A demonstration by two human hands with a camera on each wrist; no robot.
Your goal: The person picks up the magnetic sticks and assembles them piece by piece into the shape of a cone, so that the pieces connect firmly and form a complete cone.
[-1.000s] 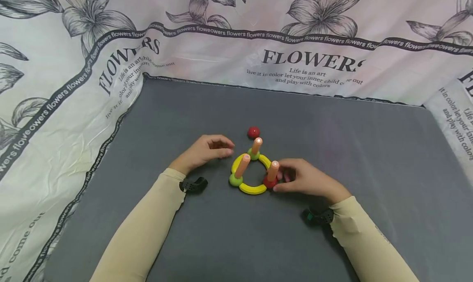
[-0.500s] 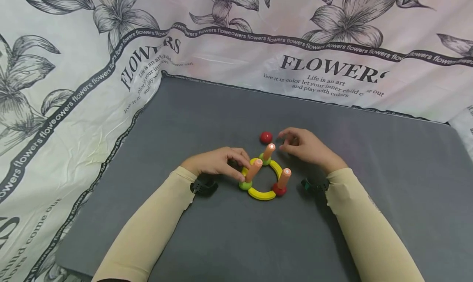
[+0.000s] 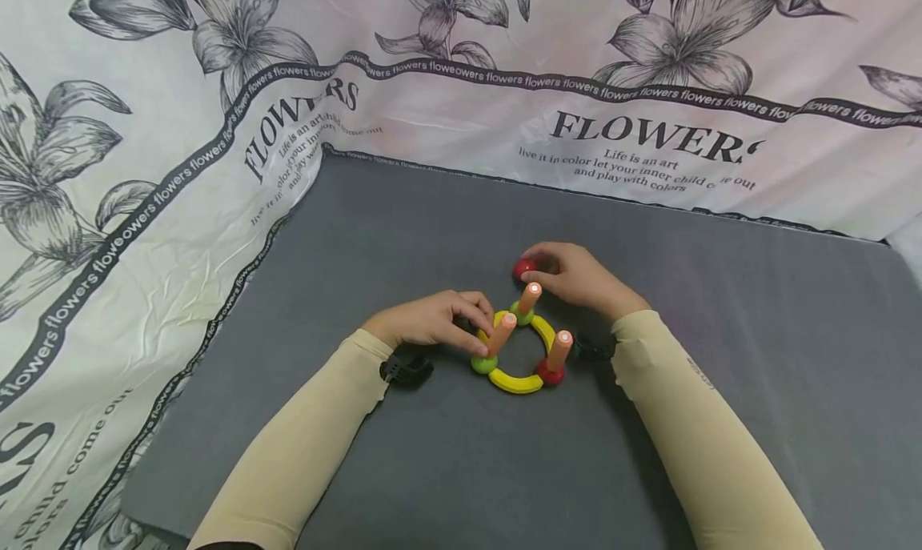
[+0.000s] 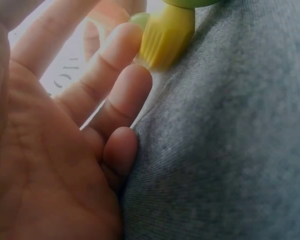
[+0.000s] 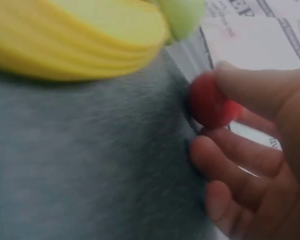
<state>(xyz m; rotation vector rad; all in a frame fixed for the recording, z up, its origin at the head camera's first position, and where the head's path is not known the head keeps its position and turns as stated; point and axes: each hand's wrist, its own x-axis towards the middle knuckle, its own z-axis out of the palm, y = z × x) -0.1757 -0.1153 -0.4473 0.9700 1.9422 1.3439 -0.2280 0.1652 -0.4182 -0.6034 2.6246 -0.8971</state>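
Note:
Curved yellow banana-shaped pieces (image 3: 515, 383) form a ring on the grey table, joined by two green balls (image 3: 484, 364) and a red ball (image 3: 551, 371). On each of these balls stands an orange peg (image 3: 565, 348) with a pale top. My left hand (image 3: 432, 319) holds the left orange peg (image 3: 503, 334) low down, between thumb and fingers. In the left wrist view the other fingers lie close to a yellow piece (image 4: 167, 37). Behind the ring, my right hand (image 3: 576, 278) pinches a loose red ball (image 5: 207, 102) between thumb and fingers, low at the table.
The grey table (image 3: 432, 470) stretches around the ring on all sides. A white flower-printed sheet (image 3: 446, 110) rises along its back and left edges. Dark wrist cameras (image 3: 406, 370) hang under both wrists.
My right hand has left the front red ball, gone back past the ring and taken the loose red ball. The left hand has moved right onto the left orange peg. The head view has shifted.

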